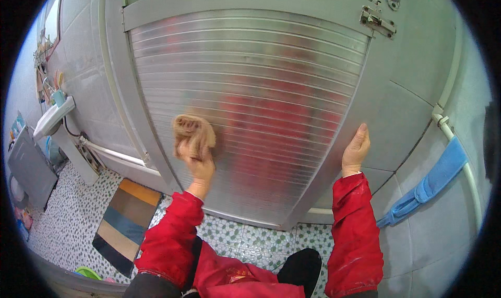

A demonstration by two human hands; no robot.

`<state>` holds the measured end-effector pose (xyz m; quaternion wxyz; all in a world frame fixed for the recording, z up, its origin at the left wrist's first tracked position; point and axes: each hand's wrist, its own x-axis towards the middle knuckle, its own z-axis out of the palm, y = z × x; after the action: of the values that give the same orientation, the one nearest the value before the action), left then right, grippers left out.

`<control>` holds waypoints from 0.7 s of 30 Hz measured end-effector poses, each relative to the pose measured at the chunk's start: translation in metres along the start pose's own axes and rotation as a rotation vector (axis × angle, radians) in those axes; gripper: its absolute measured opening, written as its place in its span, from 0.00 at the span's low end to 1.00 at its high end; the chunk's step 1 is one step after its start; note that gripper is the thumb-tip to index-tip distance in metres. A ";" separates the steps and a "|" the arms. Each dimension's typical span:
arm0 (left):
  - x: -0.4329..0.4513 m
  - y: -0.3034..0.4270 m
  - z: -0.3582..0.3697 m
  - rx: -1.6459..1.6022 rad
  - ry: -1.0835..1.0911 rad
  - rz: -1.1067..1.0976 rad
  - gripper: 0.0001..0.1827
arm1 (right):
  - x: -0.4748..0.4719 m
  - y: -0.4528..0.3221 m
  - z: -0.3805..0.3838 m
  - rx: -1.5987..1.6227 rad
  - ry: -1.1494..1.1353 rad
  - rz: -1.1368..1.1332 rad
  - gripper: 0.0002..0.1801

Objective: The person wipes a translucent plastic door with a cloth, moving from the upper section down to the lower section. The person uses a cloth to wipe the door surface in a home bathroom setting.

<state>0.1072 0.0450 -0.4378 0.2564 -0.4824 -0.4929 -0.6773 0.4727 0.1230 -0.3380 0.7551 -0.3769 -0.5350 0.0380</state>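
A tan cloth (194, 131) is bunched in my left hand (200, 168), pressed against the ribbed lower panel (250, 82) of a metal-framed door. The cloth looks a little blurred. My right hand (356, 147) grips the edge of the door's right-hand frame (348, 137), thumb up; its fingers are mostly hidden behind the frame. A red blur shows in the shiny panel. Near the door's upper right corner is a metal slide bolt (377, 22).
A blue towel (426, 188) hangs over a white pipe (472, 196) at right. To the left are a pedestal sink (54, 116), a grey board (31, 166) and a striped mat (127, 223) on the pebble-patterned floor (74, 215). A metal hook (393, 1) is on the upper right wall.
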 end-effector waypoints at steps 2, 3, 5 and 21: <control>-0.007 0.051 0.011 -0.020 -0.128 0.184 0.21 | 0.001 0.004 -0.004 -0.008 0.002 -0.008 0.26; -0.009 0.071 0.016 -0.067 -0.197 0.323 0.20 | 0.001 0.006 -0.005 -0.019 -0.005 0.000 0.26; -0.039 0.071 0.046 -0.164 -0.416 0.358 0.22 | -0.001 0.003 0.000 -0.032 -0.015 -0.005 0.26; -0.028 0.064 0.046 0.031 -0.533 0.754 0.08 | 0.003 0.011 -0.006 -0.044 0.009 -0.073 0.24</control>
<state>0.1891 0.0590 -0.4338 0.3561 -0.7815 -0.3418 -0.3817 0.4825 0.1289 -0.3434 0.7500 -0.3736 -0.5459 -0.0031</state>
